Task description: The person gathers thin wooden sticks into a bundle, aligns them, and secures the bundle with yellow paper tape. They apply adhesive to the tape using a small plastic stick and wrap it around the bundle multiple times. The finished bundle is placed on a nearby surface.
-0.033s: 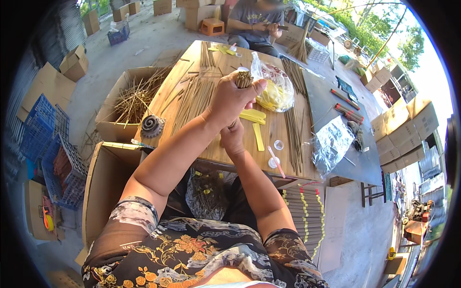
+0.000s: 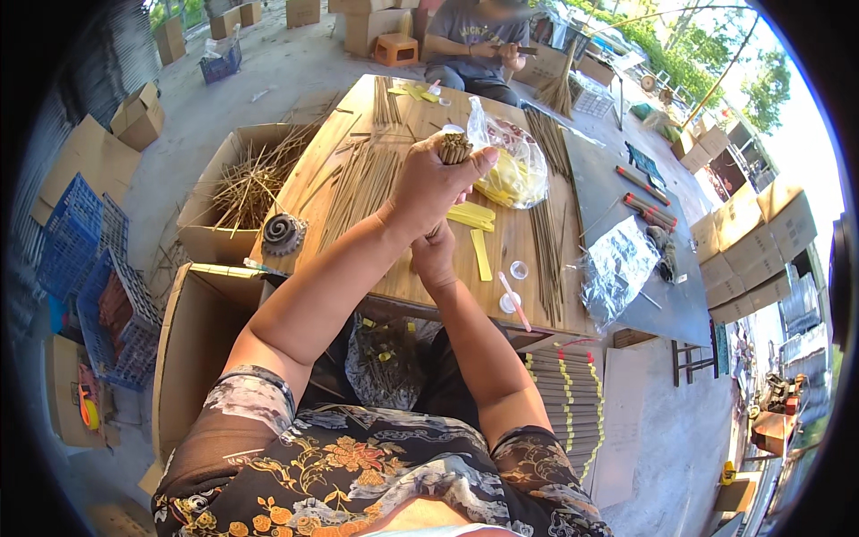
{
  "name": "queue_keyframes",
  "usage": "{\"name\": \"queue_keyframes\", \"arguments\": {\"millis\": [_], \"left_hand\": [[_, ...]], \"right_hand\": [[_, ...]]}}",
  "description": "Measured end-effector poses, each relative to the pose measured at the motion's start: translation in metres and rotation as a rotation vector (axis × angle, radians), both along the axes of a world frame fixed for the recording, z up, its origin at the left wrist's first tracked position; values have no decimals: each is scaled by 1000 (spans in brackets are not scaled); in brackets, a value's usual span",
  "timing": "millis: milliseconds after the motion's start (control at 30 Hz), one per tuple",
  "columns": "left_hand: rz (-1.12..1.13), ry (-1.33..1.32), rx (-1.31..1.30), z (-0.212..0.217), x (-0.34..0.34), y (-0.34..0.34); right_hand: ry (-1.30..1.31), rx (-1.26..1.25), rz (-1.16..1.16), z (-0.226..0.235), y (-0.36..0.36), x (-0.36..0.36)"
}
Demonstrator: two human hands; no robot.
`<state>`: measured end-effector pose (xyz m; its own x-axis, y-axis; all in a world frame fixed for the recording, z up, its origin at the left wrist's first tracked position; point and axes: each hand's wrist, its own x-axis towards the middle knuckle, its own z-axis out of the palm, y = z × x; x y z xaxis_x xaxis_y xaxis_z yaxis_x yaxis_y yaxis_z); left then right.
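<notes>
A bundle of thin brown sticks (image 2: 455,148) stands roughly upright above the table, its cut ends showing at the top. My left hand (image 2: 428,182) is closed around its upper part, the thumb pointing right. Below it, my right hand (image 2: 435,257) grips the lower part, which is mostly hidden by fingers. Just right of my hands lie yellow paper strips (image 2: 472,216), and a clear plastic bag (image 2: 512,170) holds more yellow strips. Loose sticks (image 2: 362,188) are spread over the wooden table (image 2: 412,285) to the left.
A cardboard box of sticks (image 2: 255,188) stands left of the table, near a dark round coiled object (image 2: 283,234). A pink-handled brush (image 2: 514,301) lies at the front edge. Wrapped bundles (image 2: 565,394) are stacked below right. Across the table sits another person (image 2: 479,45), holding something dark.
</notes>
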<state>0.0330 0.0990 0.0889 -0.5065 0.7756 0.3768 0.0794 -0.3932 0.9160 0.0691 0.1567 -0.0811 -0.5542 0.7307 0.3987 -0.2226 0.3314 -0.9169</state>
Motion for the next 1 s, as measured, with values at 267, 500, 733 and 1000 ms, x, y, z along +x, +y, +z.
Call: {"name": "queue_keyframes", "arguments": {"millis": [267,500,733,1000], "left_hand": [[97,85,61,-2,-6,-1],[-33,-37,50,-1,-5,-4],[-81,-41,107,-2,-2,-4],[-49,30,38,-2,-6,-8]], "right_hand": [[-118,195,162,54,12,43],[-142,647,76,231,9,79],[-471,1104,214,271,10,64],[-987,1707,247,301,-7,50]]}}
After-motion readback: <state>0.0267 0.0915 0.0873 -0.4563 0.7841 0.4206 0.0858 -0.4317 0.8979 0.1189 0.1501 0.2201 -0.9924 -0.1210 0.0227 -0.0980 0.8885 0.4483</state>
